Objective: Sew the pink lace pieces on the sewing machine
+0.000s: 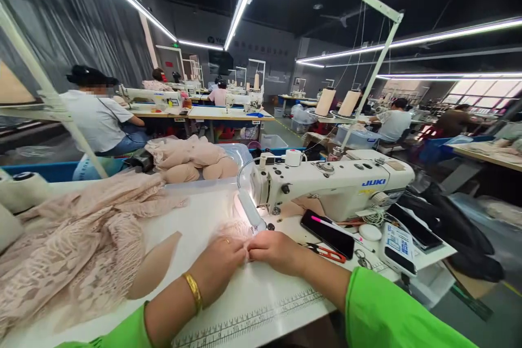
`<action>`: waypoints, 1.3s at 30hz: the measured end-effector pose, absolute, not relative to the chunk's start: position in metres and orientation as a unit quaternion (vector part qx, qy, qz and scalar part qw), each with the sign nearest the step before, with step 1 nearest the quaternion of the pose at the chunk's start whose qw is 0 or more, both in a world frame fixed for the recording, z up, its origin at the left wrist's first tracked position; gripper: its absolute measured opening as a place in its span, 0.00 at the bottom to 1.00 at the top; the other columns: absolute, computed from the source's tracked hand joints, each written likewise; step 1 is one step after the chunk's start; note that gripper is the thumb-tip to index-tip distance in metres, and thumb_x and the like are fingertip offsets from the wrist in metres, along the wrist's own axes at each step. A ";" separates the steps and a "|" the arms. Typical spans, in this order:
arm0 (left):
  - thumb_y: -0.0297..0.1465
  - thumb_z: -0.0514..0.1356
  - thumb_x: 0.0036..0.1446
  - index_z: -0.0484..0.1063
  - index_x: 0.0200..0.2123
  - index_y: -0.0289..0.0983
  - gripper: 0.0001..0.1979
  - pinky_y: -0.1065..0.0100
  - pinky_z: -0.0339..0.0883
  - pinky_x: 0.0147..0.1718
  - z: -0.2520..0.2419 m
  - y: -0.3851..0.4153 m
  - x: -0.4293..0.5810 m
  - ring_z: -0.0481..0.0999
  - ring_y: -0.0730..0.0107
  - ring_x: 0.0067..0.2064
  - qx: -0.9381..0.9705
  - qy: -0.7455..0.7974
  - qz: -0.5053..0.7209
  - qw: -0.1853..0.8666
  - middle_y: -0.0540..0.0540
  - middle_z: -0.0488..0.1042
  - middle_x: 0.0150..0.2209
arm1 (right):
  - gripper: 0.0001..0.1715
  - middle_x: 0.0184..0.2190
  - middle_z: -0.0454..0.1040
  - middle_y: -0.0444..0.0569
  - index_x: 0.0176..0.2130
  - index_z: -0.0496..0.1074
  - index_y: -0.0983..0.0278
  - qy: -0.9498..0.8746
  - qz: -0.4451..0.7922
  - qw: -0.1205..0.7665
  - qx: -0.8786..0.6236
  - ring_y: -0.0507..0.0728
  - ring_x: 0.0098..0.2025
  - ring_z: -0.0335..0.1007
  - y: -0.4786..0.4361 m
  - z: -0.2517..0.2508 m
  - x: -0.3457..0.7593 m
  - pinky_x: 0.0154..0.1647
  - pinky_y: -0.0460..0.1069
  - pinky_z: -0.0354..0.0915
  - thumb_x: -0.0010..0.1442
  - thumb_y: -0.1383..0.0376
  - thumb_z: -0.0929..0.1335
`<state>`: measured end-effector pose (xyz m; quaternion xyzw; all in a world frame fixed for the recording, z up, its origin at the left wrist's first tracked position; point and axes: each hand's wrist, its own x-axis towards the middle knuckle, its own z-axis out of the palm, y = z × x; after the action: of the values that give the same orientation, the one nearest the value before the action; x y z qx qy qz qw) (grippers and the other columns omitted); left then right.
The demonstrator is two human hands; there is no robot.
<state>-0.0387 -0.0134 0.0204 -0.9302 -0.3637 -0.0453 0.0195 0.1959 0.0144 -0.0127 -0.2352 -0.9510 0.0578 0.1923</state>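
Observation:
Both of my hands meet in front of the needle area of a white sewing machine. My left hand, with a gold bracelet at the wrist, has its fingers closed on a piece of pale pink lace fabric. Fingertips of my right hand pinch the same lace close beside the left ones. The lace runs under the lit needle area, where a grey lamp arm hides the needle and presser foot. Most of the held edge is covered by my fingers.
Beige lace with a bra cup is heaped at left. Padded cups lie behind. Right of my hands are orange-handled snips, a dark phone and a white boxed item. A ruler strip runs along the front edge.

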 end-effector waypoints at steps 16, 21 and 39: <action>0.15 0.55 0.61 0.68 0.30 0.39 0.13 0.61 0.62 0.33 -0.001 0.005 -0.028 0.68 0.61 0.30 -0.934 -0.306 -0.145 0.110 0.47 0.72 0.31 | 0.20 0.44 0.82 0.50 0.43 0.78 0.58 -0.929 0.087 0.272 -0.234 0.59 0.44 0.72 0.019 -0.012 0.208 0.45 0.52 0.69 0.72 0.73 0.60; 0.14 0.51 0.64 0.69 0.31 0.37 0.15 0.60 0.66 0.40 -0.010 0.007 -0.030 0.71 0.60 0.38 -0.921 -0.296 -0.216 0.132 0.44 0.74 0.35 | 0.13 0.39 0.79 0.46 0.39 0.77 0.59 -0.920 -0.003 0.277 -0.278 0.57 0.41 0.67 0.015 -0.017 0.211 0.40 0.50 0.63 0.71 0.72 0.65; 0.22 0.51 0.70 0.69 0.31 0.38 0.15 0.63 0.67 0.36 -0.005 0.011 -0.026 0.70 0.63 0.35 -0.915 -0.311 -0.254 0.037 0.46 0.73 0.33 | 0.13 0.34 0.74 0.46 0.36 0.75 0.60 -0.906 -0.011 0.274 -0.323 0.56 0.35 0.61 0.013 -0.014 0.208 0.33 0.50 0.55 0.68 0.74 0.64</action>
<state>-0.0259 0.0112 -0.0047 -0.9152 -0.3109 -0.2538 0.0371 0.2082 0.0126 -0.0145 -0.3225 -0.9060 -0.0111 0.2740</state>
